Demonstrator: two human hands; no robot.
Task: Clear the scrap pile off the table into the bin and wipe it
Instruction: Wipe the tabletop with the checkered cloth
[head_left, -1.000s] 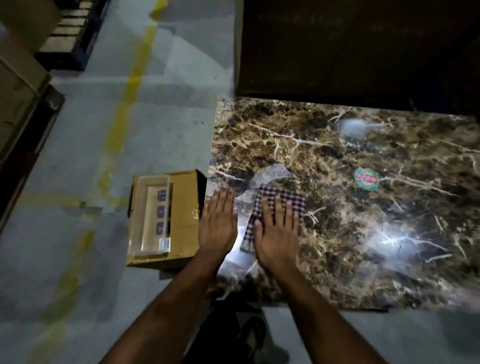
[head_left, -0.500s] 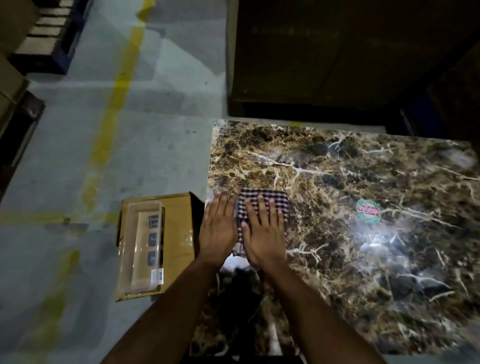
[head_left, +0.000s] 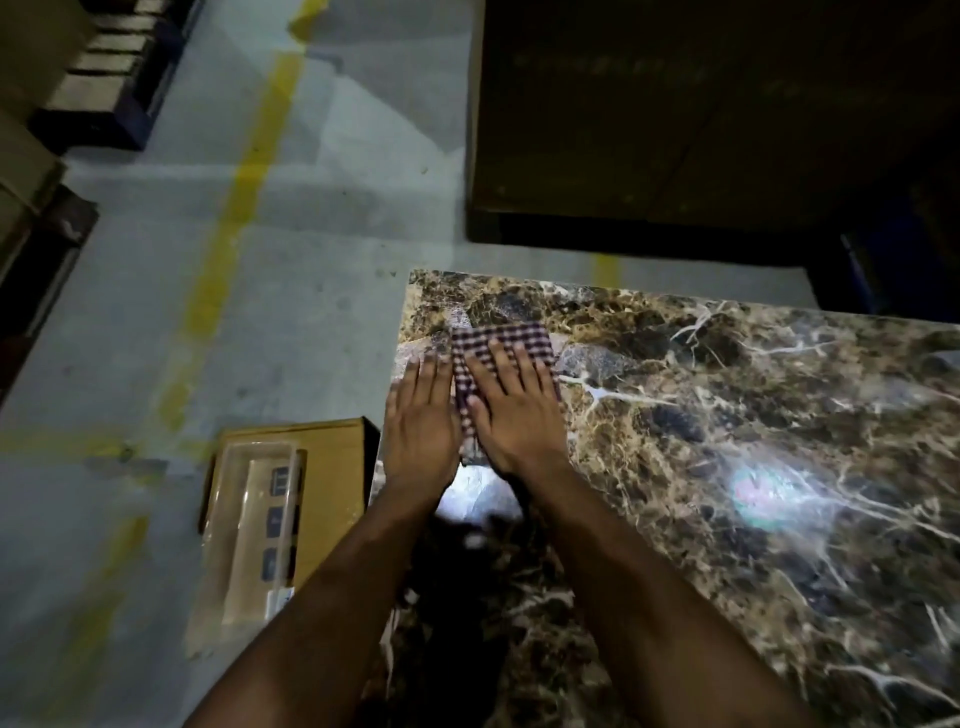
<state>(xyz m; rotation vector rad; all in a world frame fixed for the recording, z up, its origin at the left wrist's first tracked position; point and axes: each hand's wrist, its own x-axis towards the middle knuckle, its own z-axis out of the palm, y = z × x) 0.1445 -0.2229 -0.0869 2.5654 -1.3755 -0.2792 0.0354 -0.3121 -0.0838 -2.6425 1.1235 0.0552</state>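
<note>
A checked cloth lies flat near the far left corner of the brown marble table. My right hand presses on it with straight, spread fingers and covers most of it. My left hand lies flat on the table's left edge, right beside the cloth. A cardboard box serving as the bin stands on the floor just left of the table, with clear plastic packaging on top of it.
A round sticker shows on the table under a bright glare. A large dark cabinet stands beyond the table. Yellow lines cross the grey floor, with pallets at the far left.
Both hands have slid the cloth away from me along the table's left edge, toward the far left corner. The clear plastic seen under the cloth earlier is out of sight.
</note>
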